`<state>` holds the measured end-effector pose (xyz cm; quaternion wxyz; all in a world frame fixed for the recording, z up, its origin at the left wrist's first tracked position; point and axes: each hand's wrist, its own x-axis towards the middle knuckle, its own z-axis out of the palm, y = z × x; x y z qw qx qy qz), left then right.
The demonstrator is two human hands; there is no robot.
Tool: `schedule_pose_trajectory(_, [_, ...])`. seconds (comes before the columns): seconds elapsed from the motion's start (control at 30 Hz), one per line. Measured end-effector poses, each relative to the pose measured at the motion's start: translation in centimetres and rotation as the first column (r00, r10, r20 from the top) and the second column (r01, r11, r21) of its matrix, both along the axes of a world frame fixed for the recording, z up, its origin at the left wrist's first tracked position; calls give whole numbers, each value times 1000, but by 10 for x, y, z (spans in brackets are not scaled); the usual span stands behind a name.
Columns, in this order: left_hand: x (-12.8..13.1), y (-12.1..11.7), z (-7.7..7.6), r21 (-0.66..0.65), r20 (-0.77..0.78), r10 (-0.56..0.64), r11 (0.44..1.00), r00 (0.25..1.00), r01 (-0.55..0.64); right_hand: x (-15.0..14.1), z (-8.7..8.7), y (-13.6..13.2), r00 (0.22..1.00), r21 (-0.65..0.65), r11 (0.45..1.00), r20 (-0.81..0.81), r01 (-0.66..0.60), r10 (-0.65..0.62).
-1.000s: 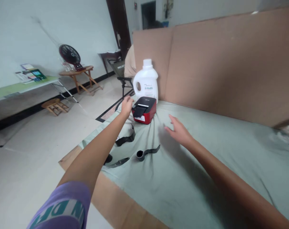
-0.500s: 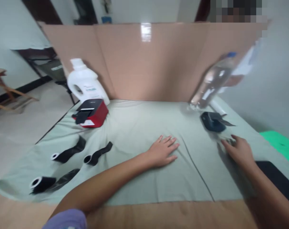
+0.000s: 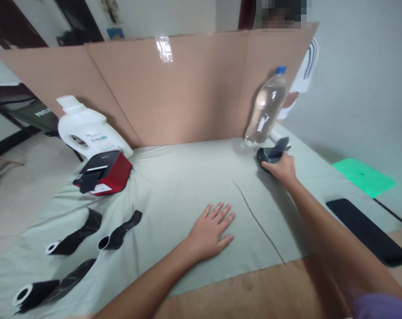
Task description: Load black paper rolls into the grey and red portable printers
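Observation:
My left hand (image 3: 211,231) lies flat on the pale green cloth (image 3: 187,177), fingers spread and holding nothing. On the right, my right hand (image 3: 283,168) has its fingers and thumb around a small dark device (image 3: 263,156), which rests on the cloth. A dark flap or strip (image 3: 278,149) sticks up from the device. Its far side is hidden by my fingers, so its exact kind does not show. At the left stands a red and black label printer (image 3: 104,173) with a black strip out of its front. Partly unwound rolls of black ribbon (image 3: 116,237) lie in front of it.
A white jug (image 3: 91,128) leans behind the printer, before a cardboard screen (image 3: 187,88). Behind the device stands a clear bottle (image 3: 267,108) with a blue cap. A black pad (image 3: 367,230) and a green sheet (image 3: 363,176) are at right. Another person is behind the screen.
My view has swung right. My left hand has left the printer's side and now lies on the cloth. My right hand has reached forward and taken hold of the dark device.

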<state>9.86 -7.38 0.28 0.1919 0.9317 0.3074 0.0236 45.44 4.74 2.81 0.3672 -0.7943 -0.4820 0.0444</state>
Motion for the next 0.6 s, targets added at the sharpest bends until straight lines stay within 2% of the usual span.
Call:
schedule_pose_trajectory(0.07, [0, 2, -1, 4, -5, -3, 1000, 1000, 3, -31, 2, -7, 999, 25, 999, -29, -24, 25])
schedule_pose_trajectory(0.13, [1, 3, -3, 14, -16, -9, 1000, 1000, 9, -72, 2, -15, 989, 100, 988, -71, -120, 127])
schedule_pose_trajectory(0.23, [1, -1, -5, 47, -28, -1, 999, 1000, 2, -143, -1, -24, 946, 219, 941, -138, -259, 293])
schedule_pose_trajectory(0.3, [1, -7, -4, 64, -26, 13, 998, 1000, -11, -188, -3, -27, 942, 158, 953, -177, -260, 286])
schedule_pose_trajectory(0.4, [0, -19, 0, 53, 2, 4, 999, 1000, -4, -241, -2, -33, 950, -27, 972, -219, -233, 221])
schedule_pose_trajectory(0.47, [0, -24, -1, 17, 47, -14, 1000, 999, 13, -264, 0, -40, 951, -92, 972, -245, -215, 187])
schedule_pose_trajectory(0.6, [3, -22, -14, -61, 84, 1, 998, 996, 4, -287, 2, -54, 952, -78, 975, -247, -207, 182])
